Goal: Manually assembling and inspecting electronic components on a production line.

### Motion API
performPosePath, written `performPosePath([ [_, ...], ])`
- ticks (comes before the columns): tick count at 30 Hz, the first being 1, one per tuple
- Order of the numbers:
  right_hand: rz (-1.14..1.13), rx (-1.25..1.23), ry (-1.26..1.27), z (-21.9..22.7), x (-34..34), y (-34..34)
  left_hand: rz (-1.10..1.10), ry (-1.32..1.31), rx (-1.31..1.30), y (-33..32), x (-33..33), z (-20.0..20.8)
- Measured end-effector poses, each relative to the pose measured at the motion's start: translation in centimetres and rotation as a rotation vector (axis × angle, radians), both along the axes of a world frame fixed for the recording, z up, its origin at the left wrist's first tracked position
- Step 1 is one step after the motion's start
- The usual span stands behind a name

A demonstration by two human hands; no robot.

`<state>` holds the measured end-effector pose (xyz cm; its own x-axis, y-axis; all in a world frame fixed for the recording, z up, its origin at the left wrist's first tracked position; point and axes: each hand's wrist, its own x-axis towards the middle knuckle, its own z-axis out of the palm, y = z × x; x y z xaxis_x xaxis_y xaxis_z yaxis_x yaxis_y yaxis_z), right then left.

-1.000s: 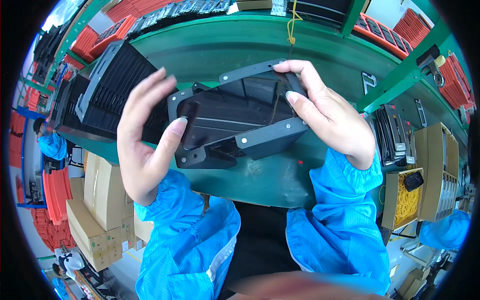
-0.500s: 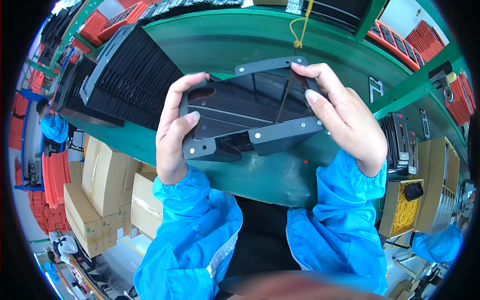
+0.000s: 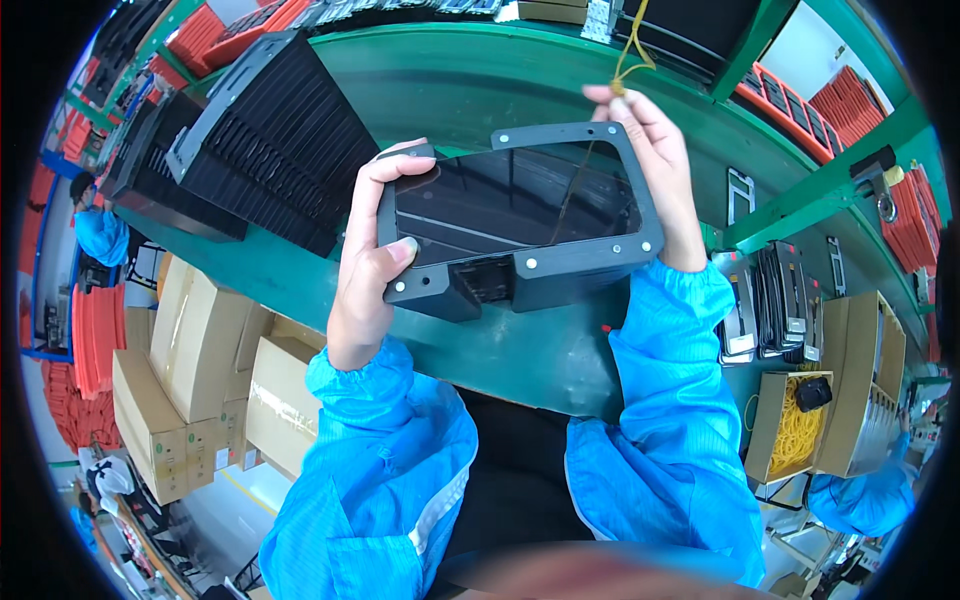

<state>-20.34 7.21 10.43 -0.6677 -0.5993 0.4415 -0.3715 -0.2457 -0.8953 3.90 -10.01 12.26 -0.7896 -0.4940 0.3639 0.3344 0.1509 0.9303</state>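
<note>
My left hand (image 3: pixel 372 245) grips the left end of a black block-like frame (image 3: pixel 570 265), its thumb on the front corner and its fingers over the far edge. A glossy dark glass panel (image 3: pixel 515 195) lies inside the frame's raised corners and mirrors lines from above. Beyond the frame's far right corner, my right hand (image 3: pixel 655 150) is raised, with thumb and fingers pinched at the knotted lower end of a hanging yellow cord (image 3: pixel 632 60). Whatever hangs below the knot is hidden by the fingers.
A tall stack of black trays (image 3: pixel 275 140) stands at left on the green bench (image 3: pixel 440 350). Flat dark parts (image 3: pixel 775 300) lie at right, near a box of yellow cords (image 3: pixel 797 430). Cardboard boxes (image 3: pixel 190 370) stand lower left. A green post (image 3: pixel 800 205) rises at right.
My right hand has let go of the frame's right end and moved up to the yellow cord. My left hand keeps its hold, and the frame now lies flatter in view.
</note>
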Motion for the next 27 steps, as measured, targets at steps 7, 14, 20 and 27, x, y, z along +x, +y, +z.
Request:
performPosePath([
  [7,0.297,-0.520,-0.019,6.5,6.4,5.0,0.036,0.083,-0.182,-1.1,-0.4,-1.2],
  [14,0.679,0.131,0.298,6.5,11.8,4.3,0.025,0.137,-0.345,-3.5,0.4,-2.6],
  [20,0.634,0.355,0.639,7.1,12.9,3.3,-0.063,0.268,-0.540,-4.2,-0.1,-2.1],
  [27,0.369,-0.201,0.349,5.9,14.0,2.9,-0.025,0.218,-0.082,-3.4,0.0,-0.7],
])
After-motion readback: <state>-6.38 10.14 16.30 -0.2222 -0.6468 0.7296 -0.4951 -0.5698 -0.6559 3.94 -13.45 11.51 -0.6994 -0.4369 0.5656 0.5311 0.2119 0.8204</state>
